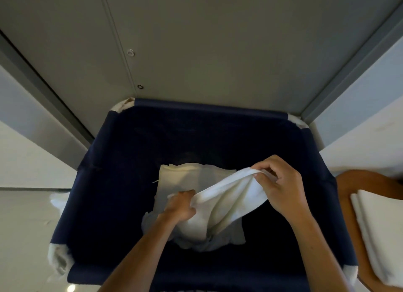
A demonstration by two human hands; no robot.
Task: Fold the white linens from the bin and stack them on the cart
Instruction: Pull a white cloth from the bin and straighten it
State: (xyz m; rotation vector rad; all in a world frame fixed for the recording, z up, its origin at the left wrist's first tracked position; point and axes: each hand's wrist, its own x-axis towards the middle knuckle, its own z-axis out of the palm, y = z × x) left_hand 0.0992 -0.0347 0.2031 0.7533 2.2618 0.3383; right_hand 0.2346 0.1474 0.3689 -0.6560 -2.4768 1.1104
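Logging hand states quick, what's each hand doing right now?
Left hand: grips the white towel, lower end.
Right hand: pinches the white towel, upper edge.

No text, label or number is legible: not on the dark blue fabric bin [104,204], the white terry linen [229,198] at six o'clock, or the grey wall panel [218,41] at twelve.

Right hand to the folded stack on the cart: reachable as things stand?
Likely yes: the folded stack lies just right of the bin, nothing between. But the right hand pinches the towel, which the left hand also grips, so it isn't free.
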